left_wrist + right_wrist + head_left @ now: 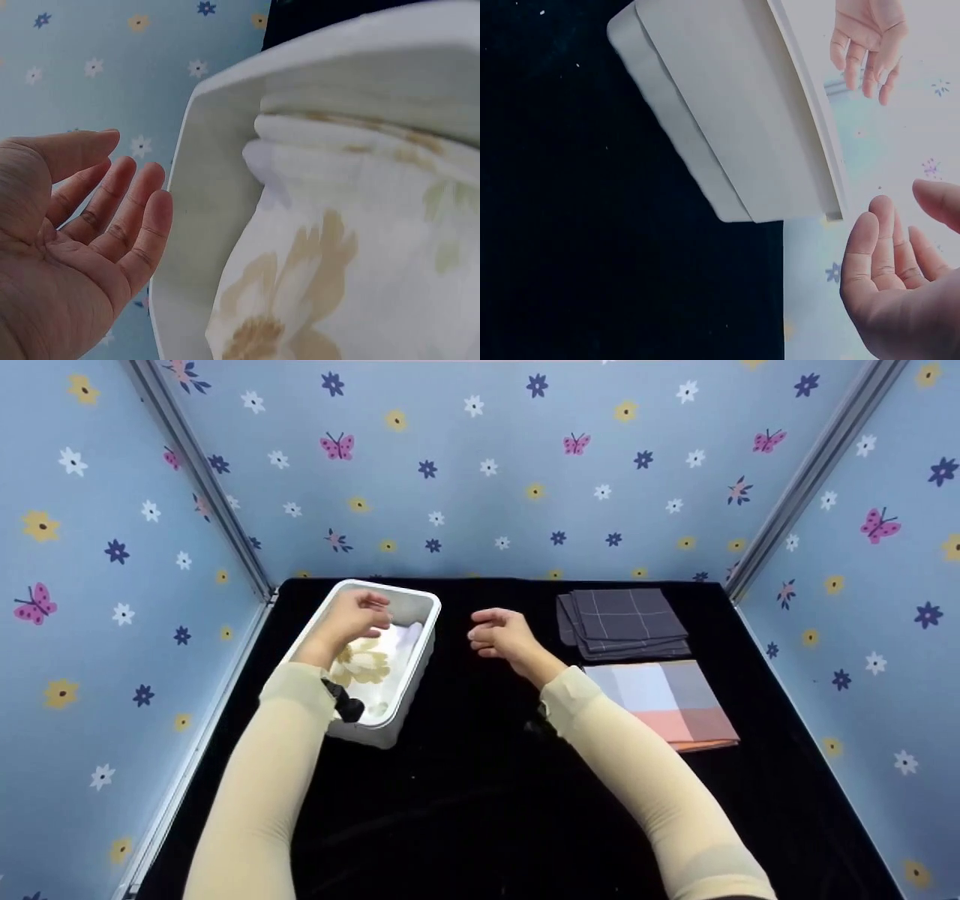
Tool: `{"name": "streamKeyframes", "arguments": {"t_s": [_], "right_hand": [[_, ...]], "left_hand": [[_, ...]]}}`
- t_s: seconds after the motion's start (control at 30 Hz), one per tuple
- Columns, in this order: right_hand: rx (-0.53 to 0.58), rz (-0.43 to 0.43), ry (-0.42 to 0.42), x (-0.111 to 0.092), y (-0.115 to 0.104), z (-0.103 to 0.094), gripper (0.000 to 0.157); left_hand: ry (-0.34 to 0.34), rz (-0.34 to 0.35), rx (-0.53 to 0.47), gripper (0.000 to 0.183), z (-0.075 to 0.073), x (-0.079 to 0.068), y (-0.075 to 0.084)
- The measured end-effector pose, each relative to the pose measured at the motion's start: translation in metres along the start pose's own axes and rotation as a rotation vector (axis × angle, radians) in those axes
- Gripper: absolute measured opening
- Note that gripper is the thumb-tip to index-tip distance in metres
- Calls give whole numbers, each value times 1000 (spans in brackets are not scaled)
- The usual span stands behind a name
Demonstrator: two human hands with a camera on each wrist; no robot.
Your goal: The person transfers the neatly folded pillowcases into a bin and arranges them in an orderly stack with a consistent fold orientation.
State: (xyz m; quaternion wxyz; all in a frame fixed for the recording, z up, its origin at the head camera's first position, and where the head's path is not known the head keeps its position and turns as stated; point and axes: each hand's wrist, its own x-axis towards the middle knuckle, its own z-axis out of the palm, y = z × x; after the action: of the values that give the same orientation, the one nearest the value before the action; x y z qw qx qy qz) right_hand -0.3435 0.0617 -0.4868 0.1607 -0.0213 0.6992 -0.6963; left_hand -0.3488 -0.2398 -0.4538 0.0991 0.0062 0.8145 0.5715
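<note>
My left hand hovers over the white plastic bin at the left, its fingers loosely bent and holding nothing. Inside the bin lies folded white cloth with a tan flower print; the left wrist view shows its rolled folds near the bin wall. To the right of the bin, my right hand is raised above the black tabletop, fingers relaxed, with nothing in its grasp. In the right wrist view its fingers are spread a little apart from the thumb, and the bin's outer side stands beyond.
At the right back lies a stack of folded dark grey checked cloths. In front of it sits a folded plaid cloth in orange, grey and white, partly behind my right forearm. Flower-patterned blue walls enclose the black table.
</note>
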Motion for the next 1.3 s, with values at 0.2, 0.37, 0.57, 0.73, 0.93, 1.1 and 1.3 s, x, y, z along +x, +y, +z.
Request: {"name": "streamKeyframes", "arguments": {"t_s": [0.2, 0.37, 0.57, 0.73, 0.93, 1.1, 1.3], "right_hand": [[-35, -6, 10, -4, -1, -20, 41], [-55, -19, 20, -8, -2, -35, 39], [-93, -44, 31, -12, -3, -47, 36], [-119, -74, 57, -15, 2, -55, 32], [-145, -107, 87, -17, 7, -68, 31], [-144, -117, 93, -20, 7, -77, 30], [-138, -126, 111, -24, 5, -82, 31]], "left_hand": [[-22, 26, -30, 46, 23, 8, 6], [-40, 42, -30, 44, 41, 10, 14], [-67, 59, -27, 44, 59, 10, 23], [-64, 89, -44, 39, 70, 10, 27], [-69, 116, -68, 35, 85, 10, 35], [-73, 118, -76, 36, 93, 8, 38], [-75, 119, -102, 35, 100, 8, 39]]}}
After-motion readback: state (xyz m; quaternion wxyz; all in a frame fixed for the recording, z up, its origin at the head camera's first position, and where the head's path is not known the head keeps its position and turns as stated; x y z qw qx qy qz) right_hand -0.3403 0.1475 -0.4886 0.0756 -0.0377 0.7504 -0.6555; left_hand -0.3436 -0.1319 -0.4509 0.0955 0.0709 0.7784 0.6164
